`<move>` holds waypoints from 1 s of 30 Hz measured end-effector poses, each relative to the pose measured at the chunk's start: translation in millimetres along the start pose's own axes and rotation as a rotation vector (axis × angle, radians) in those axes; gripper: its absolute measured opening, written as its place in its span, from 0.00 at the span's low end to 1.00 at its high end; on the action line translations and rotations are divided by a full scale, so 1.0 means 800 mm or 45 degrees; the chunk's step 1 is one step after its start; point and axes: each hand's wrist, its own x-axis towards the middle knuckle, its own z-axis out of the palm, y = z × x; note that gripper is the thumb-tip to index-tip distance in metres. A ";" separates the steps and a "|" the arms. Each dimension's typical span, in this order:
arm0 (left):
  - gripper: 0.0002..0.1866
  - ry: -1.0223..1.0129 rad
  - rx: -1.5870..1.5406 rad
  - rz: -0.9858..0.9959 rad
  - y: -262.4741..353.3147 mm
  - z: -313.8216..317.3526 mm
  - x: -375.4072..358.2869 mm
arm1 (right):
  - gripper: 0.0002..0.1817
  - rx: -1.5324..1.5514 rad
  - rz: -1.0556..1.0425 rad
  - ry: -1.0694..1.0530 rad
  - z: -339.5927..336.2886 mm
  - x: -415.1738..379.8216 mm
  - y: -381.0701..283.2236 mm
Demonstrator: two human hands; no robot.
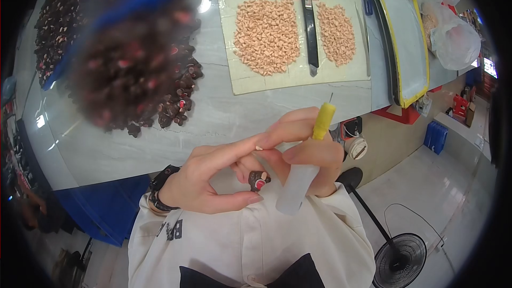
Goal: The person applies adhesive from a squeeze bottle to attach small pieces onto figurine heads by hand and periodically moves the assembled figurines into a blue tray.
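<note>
My left hand (205, 178), with a black band at the wrist, is closed on a small dark brown figurine (258, 180) with a red and white spot. Its index finger reaches across to my right hand (306, 152). Between the right thumb and fingertip is a tiny pale piece (259, 148). That same hand is wrapped round a translucent squeeze bottle (294, 189), whose yellow needle tip (324, 121) points up. Beyond the hands, a cutting mat (341, 79) bears two spreads of small peach-coloured pieces (266, 34), with a black craft knife (309, 32) between them.
Many dark brown figurines (178, 98) cover the table's left side, partly behind a blurred dark mass (125, 64) with a blue edge, close to the camera. A yellow-rimmed frame (394, 42) stands at the right. A floor fan (400, 258) is at lower right.
</note>
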 end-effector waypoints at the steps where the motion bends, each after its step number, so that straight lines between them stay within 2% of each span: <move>1: 0.37 0.003 0.004 -0.001 0.004 -0.001 0.002 | 0.17 0.061 -0.009 0.004 -0.001 -0.001 0.001; 2: 0.35 -0.059 0.127 0.054 0.011 -0.002 0.005 | 0.17 0.066 -0.011 0.002 0.000 -0.003 -0.001; 4: 0.33 -0.108 0.252 0.109 0.012 -0.004 0.010 | 0.25 0.361 -0.171 0.230 0.002 -0.006 -0.007; 6: 0.26 0.166 0.382 0.427 0.010 -0.004 0.010 | 0.30 0.427 -0.157 0.239 -0.002 -0.008 -0.017; 7: 0.20 0.319 0.326 0.478 0.005 -0.003 0.008 | 0.31 0.482 -0.160 0.249 -0.001 -0.007 -0.016; 8: 0.20 0.328 0.336 0.470 0.000 0.000 0.006 | 0.31 0.497 -0.159 0.246 0.000 -0.007 -0.015; 10: 0.19 0.521 0.342 0.692 -0.009 0.004 0.004 | 0.31 0.570 -0.094 0.156 0.003 -0.006 -0.011; 13: 0.19 0.484 0.504 0.744 -0.013 0.002 0.003 | 0.31 0.534 -0.046 0.105 0.012 -0.005 -0.013; 17: 0.20 0.431 0.489 0.648 -0.002 0.001 0.002 | 0.31 0.326 -0.113 0.129 0.021 -0.001 -0.016; 19: 0.23 0.353 0.406 0.491 0.001 0.001 0.001 | 0.31 0.110 -0.181 0.226 0.022 -0.002 -0.018; 22: 0.23 0.329 0.273 0.407 0.004 0.003 0.004 | 0.29 -0.022 -0.175 0.233 0.021 0.000 -0.016; 26: 0.25 0.325 0.347 0.329 0.003 0.002 0.003 | 0.23 0.155 0.022 0.171 0.016 0.003 -0.010; 30: 0.25 0.288 0.442 0.313 0.001 0.002 0.001 | 0.24 0.111 -0.012 0.071 0.008 0.003 -0.003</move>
